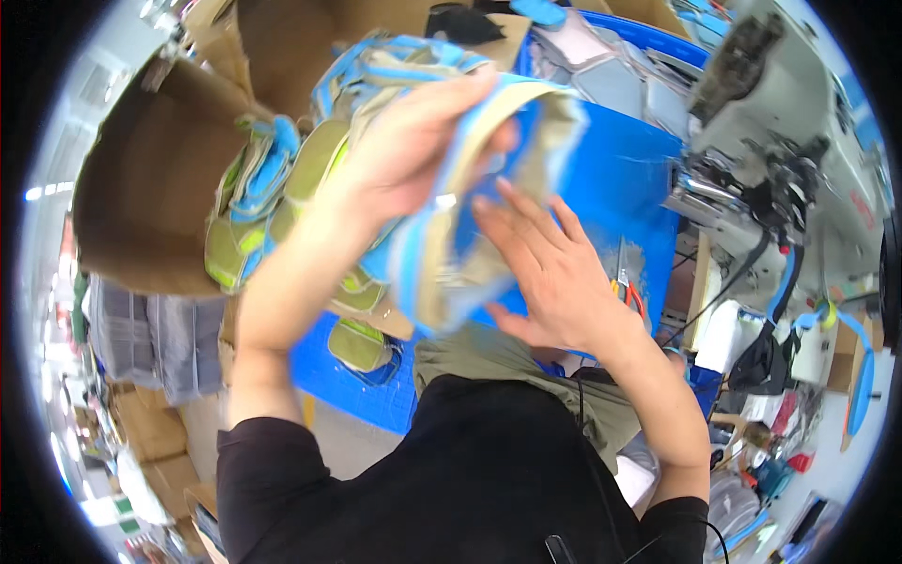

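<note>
A loop-shaped sewn fabric piece [423, 254], khaki with light blue edging, is held up in front of me and blurred by motion. My left hand [409, 150] is closed around its upper left side, with the fingertips going inside the loop. My right hand [554, 277] has its fingers stretched out at the loop's opening; whether they touch the cloth I cannot tell. Beneath both hands lies a blue tabletop [625, 174]. A pair of scissors with orange handles [631, 293] rests on it, just right of my right hand.
Green, khaki and blue sewn pieces [315, 164] are heaped at left, beside an open cardboard box [141, 188]. A sewing machine [799, 103] stands at right. Grey fabric pieces [606, 85] fill a blue bin at the back. One more green-khaki piece [357, 346] lies near my left forearm.
</note>
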Demonstrator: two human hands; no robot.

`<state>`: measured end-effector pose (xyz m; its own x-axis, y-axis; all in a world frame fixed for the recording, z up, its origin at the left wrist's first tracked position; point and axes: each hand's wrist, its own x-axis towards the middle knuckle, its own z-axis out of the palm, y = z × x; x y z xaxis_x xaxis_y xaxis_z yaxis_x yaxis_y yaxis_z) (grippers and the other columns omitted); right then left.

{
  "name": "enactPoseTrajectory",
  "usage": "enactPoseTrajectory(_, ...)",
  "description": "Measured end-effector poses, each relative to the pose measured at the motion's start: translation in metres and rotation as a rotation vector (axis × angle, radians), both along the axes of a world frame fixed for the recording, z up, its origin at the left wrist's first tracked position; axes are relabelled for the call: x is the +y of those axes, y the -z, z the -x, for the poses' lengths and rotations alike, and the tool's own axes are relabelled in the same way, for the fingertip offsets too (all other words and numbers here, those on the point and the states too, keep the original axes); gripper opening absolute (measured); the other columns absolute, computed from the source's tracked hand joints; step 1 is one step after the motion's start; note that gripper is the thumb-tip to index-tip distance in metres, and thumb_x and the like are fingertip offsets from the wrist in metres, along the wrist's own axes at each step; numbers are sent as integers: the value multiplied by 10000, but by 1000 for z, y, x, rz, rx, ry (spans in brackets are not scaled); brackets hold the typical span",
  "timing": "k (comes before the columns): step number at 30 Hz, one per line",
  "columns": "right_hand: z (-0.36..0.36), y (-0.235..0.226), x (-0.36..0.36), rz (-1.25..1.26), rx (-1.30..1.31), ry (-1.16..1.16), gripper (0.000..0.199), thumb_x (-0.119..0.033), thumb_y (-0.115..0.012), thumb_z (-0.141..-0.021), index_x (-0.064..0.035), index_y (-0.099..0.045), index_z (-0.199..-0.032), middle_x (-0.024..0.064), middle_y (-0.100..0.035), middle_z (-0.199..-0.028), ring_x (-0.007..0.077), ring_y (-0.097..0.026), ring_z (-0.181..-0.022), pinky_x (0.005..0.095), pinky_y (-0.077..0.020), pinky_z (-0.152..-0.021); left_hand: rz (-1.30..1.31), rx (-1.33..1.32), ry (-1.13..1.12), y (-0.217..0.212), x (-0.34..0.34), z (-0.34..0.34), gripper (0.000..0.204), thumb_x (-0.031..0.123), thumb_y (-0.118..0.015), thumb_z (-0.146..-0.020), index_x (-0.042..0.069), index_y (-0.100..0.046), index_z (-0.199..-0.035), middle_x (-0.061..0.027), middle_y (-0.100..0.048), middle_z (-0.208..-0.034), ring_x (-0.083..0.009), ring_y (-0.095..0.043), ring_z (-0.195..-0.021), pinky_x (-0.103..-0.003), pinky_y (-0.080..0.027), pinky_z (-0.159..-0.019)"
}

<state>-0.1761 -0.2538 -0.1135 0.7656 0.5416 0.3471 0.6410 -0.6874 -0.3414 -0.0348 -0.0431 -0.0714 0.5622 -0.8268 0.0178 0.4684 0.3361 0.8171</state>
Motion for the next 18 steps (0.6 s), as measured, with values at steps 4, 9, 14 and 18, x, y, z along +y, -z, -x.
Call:
enactPoseTrajectory(4,29,50,9,-73,230,-84,419,-152,-763,-779,-88,-725,-1191,126,-720,-1173,300,-622,-1251,547,-354,-1144,229,267,-119,52,-33,12,577,533,-466,-1091,23,-686,-1249,-83,-760,-1052,-195,-733,-888,-312,-597,-807)
enactPoseTrajectory(9,70,76,-10,-364,379,199,161,-139,-774,-802,-123,-774,-962,92,-729,-922,292,-682,-963,452,-405,-1024,77,513,-161,107,-47,102,584,510,-464,-1095,-7,-643,-1298,-152,-721,-1243,-262,-706,-1129,-425,-543,-1006)
enactPoseTrajectory(14,102,88,-17,-533,630,214,104,-186,-748,-926,-104,-736,-862,71,-689,-799,271,-661,-798,398,-414,-914,314,436,-315,134,-14,34,375,271,-553,-1080,-17,-612,-1312,-158,-702,-1279,-257,-678,-1190,-430,-518,-1075)
enactPoseTrajectory(18,117,80,-35,-680,647,302,180,-226,-709,-987,-107,-707,-853,57,-684,-814,255,-643,-780,373,-404,-883,-97,415,-605,122,-30,29,378,212,-557,-1084,-14,-580,-1385,-149,-693,-1316,-279,-653,-1257,-440,-504,-1113)
